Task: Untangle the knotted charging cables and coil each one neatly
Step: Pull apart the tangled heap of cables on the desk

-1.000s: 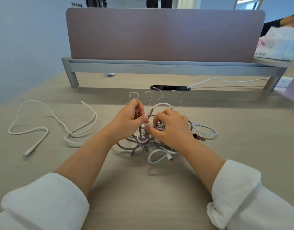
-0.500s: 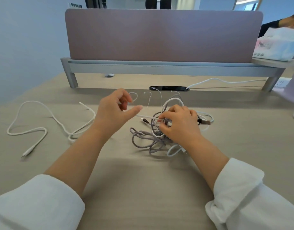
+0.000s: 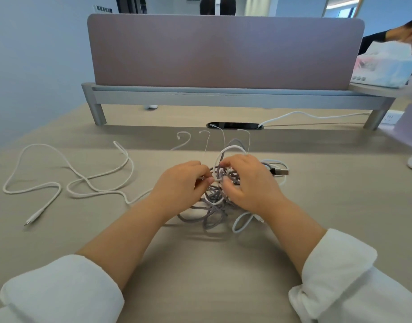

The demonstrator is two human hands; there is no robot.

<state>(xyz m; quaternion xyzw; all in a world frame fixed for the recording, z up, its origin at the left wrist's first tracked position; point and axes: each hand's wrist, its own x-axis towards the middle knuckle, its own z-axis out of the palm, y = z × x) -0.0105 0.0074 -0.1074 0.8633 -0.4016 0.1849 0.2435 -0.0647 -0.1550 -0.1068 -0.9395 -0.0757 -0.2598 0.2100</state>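
Tangle of grey braided and white charging cables [image 3: 213,206] lies midway across a beige wooden desk [image 3: 200,264]. Left hand [image 3: 179,185] pinches a white strand [image 3: 215,177] at its top. Right hand [image 3: 251,183] grips loops with curled fingers, the tips buried. Far off, a black oval desk slot [image 3: 233,125] holds a white cord [image 3: 295,112]. Loose white charging cable [image 3: 36,215] sprawls left, one end hidden behind the left wrist.

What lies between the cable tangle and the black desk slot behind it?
Head view: four thin white cable ends, running from the tangle toward the slot.
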